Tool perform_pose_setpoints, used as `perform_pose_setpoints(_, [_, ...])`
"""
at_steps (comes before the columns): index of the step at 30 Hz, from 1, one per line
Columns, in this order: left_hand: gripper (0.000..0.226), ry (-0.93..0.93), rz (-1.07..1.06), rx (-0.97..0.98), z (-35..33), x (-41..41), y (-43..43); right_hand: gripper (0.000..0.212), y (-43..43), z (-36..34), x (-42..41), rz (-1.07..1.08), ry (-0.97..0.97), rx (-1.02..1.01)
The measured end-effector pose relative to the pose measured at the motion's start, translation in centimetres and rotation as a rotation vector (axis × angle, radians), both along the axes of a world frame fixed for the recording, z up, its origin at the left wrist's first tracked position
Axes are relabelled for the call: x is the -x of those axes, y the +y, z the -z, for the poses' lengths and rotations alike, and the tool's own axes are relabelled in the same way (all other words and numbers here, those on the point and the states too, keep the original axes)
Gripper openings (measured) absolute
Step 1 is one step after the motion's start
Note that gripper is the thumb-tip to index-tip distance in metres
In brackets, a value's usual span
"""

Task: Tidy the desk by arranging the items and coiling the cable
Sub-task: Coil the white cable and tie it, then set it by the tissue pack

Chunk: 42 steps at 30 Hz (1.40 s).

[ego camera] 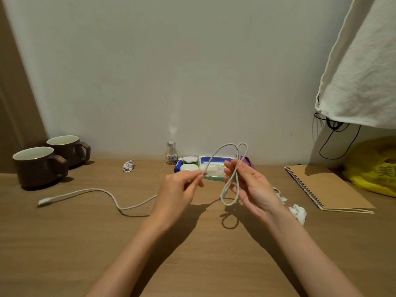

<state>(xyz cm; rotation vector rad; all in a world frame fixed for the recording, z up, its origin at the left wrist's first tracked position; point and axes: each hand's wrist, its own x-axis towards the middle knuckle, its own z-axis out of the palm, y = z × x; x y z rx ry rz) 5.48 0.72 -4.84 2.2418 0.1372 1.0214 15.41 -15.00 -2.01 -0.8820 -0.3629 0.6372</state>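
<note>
Cable (pixel 214 156) is the matter in hand: a pale braided charging lead, partly looped above the middle of the desk (pixel 64 243). The right hand (pixel 250 187) stands half open, fingers curled loosely around the crossing of a figure-eight loop, one lobe rising above the fingertips and one hanging below the palm. The left hand (pixel 180 189) is nearly closed, thumb and forefinger pinching the strand that arcs up into that loop. From under the left hand the loose remainder trails away toward the left edge of the desk, curving across the wood and ending in a connector (pixel 44 202) lying flat, its long axis running roughly left to right. So the slack lies to the left, and the left hand is the nearer one to feed it; the next wrap probably means drawing that length rightward into the held loops. Two brown mugs (pixel 38 168) stand at the back left corner, near the connector, and the tail could drag toward them.
</note>
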Motion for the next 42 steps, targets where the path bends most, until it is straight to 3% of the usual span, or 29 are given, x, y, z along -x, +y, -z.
perform_pose_setpoints(5, [0.022, 0.124, 0.079, -0.146, 0.0, 0.4, -0.9, 0.021, 0.5, 0.6, 1.1, 0.073, -0.162, 0.159])
perform_pose_setpoints(13, [0.022, 0.188, 0.123, -0.252, 0.0, 0.2, -1.1, 0.018, 0.5, 0.4, 1.5, -0.009, -0.194, 0.253])
perform_pose_setpoints(20, [0.033, 0.200, 0.171, 0.046, 0.2, -0.1, -2.5, 0.016, 1.0, 0.4, 1.3, 0.069, -0.018, 0.122])
perform_pose_setpoints(24, [0.037, 0.318, 0.247, 0.202, 0.4, -0.4, -3.1, 0.014, 1.0, 0.4, 1.6, 0.073, -0.090, 0.175])
perform_pose_setpoints(28, [0.028, 0.394, 0.406, 0.360, 0.0, -0.2, -3.4, 0.018, 1.0, 0.5, 2.0, 0.052, -0.173, 0.281])
perform_pose_setpoints(37, [0.019, 0.414, 0.469, 0.349, 0.0, 0.0, -3.5, 0.021, 0.8, 0.8, 1.5, 0.058, -0.155, 0.291])
perform_pose_setpoints(42, [0.017, 0.419, 0.486, 0.326, 0.2, 0.0, -3.1, 0.013, 0.9, 0.8, 1.6, 0.054, -0.123, 0.256])
